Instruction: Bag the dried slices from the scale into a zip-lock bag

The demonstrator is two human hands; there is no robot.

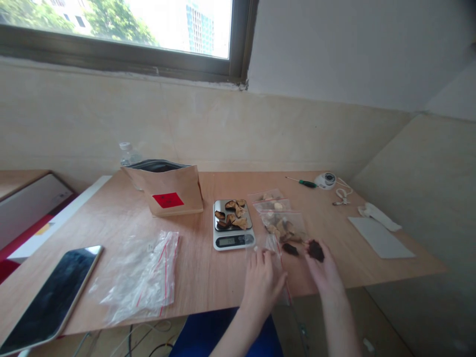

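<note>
My right hand [324,270] pinches a dark brown, rough dried piece [316,251] over the right part of the table. Just left of it, a second dark dried piece [290,249] lies on the wood. My left hand [262,275] is curled over a clear zip bag [273,244] with a red seal strip, near the table's front edge; part of the bag is hidden under the hand. Beyond my hands, a filled zip bag [286,228] of tan dried slices overlaps others behind it. A digital scale [219,243] carries several brown and tan dried slices [238,209].
A brown paper pouch [174,181] stands open at the back left. Flat zip bags [137,277] and a tablet [52,297] lie at the left. A screwdriver [307,183], a small white camera [325,181] and a white sheet [379,238] are at the right.
</note>
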